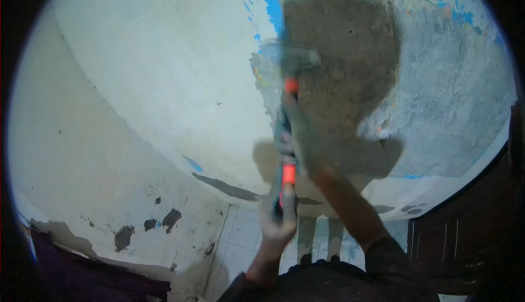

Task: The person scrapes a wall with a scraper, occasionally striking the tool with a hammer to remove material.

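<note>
A long-handled wall scraper (292,85) with a black and red grip reaches up across the wall (186,72). Its wide grey head is smeared by motion and lies at the edge between pale paint and a bare grey patch (437,94). My left hand (278,214) is closed round the lower end of the handle. Higher up, my right hand (299,135) grips the same handle, its fingers blurred. Whether the blade touches the wall cannot be made out.
Blue paint (274,6) shows along the ragged patch edge. A side wall (98,176) with chipped spots meets this wall at left. White floor tiles (240,228) lie below. Dark panels (459,236) stand at lower right, purple cloth (93,272) at lower left.
</note>
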### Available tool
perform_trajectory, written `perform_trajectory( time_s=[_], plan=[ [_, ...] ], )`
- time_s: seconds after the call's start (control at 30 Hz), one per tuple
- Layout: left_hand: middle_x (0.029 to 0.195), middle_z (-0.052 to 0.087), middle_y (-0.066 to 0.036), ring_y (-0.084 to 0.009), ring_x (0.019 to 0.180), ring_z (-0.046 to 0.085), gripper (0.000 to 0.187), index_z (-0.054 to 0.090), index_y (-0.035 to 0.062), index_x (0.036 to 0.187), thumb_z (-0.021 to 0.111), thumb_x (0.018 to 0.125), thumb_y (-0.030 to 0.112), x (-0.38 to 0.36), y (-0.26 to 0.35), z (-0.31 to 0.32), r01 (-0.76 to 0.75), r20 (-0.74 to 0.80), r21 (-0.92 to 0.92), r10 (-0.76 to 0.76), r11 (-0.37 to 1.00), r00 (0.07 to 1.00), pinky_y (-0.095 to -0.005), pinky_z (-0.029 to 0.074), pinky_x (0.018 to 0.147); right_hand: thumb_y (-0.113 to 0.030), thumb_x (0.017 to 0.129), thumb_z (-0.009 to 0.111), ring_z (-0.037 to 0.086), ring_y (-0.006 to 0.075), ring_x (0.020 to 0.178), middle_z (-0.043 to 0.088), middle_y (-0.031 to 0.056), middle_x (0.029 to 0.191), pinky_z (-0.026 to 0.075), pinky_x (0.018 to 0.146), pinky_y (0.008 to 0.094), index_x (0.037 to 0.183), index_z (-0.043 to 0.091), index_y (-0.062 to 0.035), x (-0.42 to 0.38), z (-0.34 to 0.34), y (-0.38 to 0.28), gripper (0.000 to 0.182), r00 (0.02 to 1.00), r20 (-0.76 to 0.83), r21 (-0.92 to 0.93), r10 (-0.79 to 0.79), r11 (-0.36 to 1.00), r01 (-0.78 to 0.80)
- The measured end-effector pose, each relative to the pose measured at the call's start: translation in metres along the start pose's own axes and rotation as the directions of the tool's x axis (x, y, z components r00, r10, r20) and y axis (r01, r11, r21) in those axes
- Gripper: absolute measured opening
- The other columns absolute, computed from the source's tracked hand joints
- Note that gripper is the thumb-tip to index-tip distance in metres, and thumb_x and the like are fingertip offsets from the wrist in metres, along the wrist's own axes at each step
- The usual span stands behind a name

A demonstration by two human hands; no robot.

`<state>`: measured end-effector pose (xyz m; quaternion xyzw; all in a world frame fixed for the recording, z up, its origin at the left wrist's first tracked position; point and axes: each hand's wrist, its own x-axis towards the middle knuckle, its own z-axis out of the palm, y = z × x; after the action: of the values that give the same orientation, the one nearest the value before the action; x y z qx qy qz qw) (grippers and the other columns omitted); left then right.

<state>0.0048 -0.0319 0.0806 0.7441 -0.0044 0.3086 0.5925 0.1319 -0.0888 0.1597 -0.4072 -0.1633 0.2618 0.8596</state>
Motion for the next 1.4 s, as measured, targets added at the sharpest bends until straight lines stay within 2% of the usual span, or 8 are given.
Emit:
perform_trajectory(
  time_s=[0.1,0.4,0.5,0.7,0.83,0.97,1.07,1.4],
  plan=[
    [0.061,0.046,0.002,-0.0055,0.057,0.043,0.031,0.057,-0.0072,0.120,0.049,0.099,0.015,-0.021,-0.011,0.008,0.133,-0.123,0.044,-0.126,0.990,0.984,-0.0234,0.035,0.050,-0.052,0.096,0.046,0.031,0.0050,0.043,0.032,-0.0066,0.056,0.027,0.037,0.0233,0.079,0.040,-0.0172,0.004,-0.008,0.016,0.040,0.998,-0.021,-0.010,0.066,0.998,-0.066],
    [0.059,0.039,0.008,0.0002,0.049,0.034,0.047,0.038,-0.0056,0.141,0.042,0.103,0.020,-0.013,-0.008,-0.011,0.011,-0.010,0.030,-0.011,0.999,1.000,-0.0179,0.028,0.044,-0.050,0.097,0.049,0.031,0.0041,0.043,0.031,-0.0080,0.058,0.027,0.036,0.0219,0.078,0.038,-0.0178,-0.001,0.004,0.019,0.038,0.993,0.018,0.093,0.115,0.989,-0.116],
    [0.059,0.039,0.009,0.0005,0.049,0.034,0.048,0.037,-0.0041,0.143,0.042,0.103,0.021,0.001,-0.007,-0.007,-0.002,-0.018,0.005,0.002,1.000,1.000,-0.0175,0.028,0.044,-0.060,0.094,0.046,0.025,0.0037,0.045,0.028,-0.0089,0.058,0.022,0.038,0.0219,0.078,0.036,-0.0199,0.010,0.013,0.012,0.044,0.999,-0.022,-0.079,0.037,0.996,-0.038],
    [0.059,0.039,0.009,0.0011,0.049,0.033,0.048,0.036,-0.0011,0.144,0.041,0.103,0.023,-0.007,-0.012,-0.022,0.100,0.018,-0.053,-0.099,0.994,0.995,-0.0172,0.028,0.044,-0.057,0.095,0.046,0.025,0.0040,0.045,0.027,-0.0090,0.058,0.022,0.038,0.0215,0.078,0.036,-0.0199,0.006,0.015,0.024,0.042,1.000,-0.015,-0.011,0.010,1.000,-0.010],
    [0.059,0.038,0.010,0.0011,0.048,0.032,0.048,0.037,-0.0001,0.144,0.041,0.102,0.024,0.006,-0.019,-0.022,-0.058,0.009,0.082,0.058,0.995,0.998,-0.0173,0.026,0.043,-0.055,0.096,0.046,0.025,0.0038,0.045,0.028,-0.0080,0.058,0.023,0.038,0.0222,0.078,0.035,-0.0190,0.017,0.019,0.021,0.042,0.999,-0.009,-0.091,-0.037,0.995,0.036],
    [0.059,0.038,0.009,0.0007,0.048,0.034,0.048,0.039,-0.0013,0.143,0.042,0.102,0.025,0.004,-0.001,-0.031,0.182,0.027,-0.073,-0.181,0.980,0.983,-0.0168,0.029,0.044,-0.053,0.097,0.045,0.025,0.0034,0.046,0.028,-0.0080,0.058,0.022,0.039,0.0217,0.077,0.035,-0.0194,0.014,0.026,0.024,0.040,0.999,0.005,-0.036,-0.044,0.998,0.044],
    [0.058,0.039,0.009,0.0007,0.048,0.035,0.047,0.040,-0.0019,0.142,0.042,0.103,0.024,-0.007,-0.013,-0.030,-0.017,0.035,0.042,0.015,0.999,0.999,-0.0166,0.030,0.044,-0.051,0.098,0.046,0.025,0.0034,0.045,0.028,-0.0089,0.058,0.023,0.039,0.0215,0.075,0.036,-0.0198,0.016,0.011,0.041,0.039,0.997,-0.054,-0.034,-0.053,0.998,0.052],
    [0.062,0.041,0.007,-0.0001,0.053,0.036,0.047,0.042,-0.0069,0.138,0.045,0.102,0.022,0.008,-0.016,-0.035,0.008,0.000,-0.016,-0.008,1.000,1.000,-0.0178,0.029,0.046,-0.049,0.098,0.046,0.027,0.0046,0.043,0.027,-0.0075,0.056,0.022,0.038,0.0229,0.075,0.037,-0.0182,0.020,0.031,0.025,0.040,0.997,-0.042,-0.036,-0.070,0.997,0.069]
  ],
)
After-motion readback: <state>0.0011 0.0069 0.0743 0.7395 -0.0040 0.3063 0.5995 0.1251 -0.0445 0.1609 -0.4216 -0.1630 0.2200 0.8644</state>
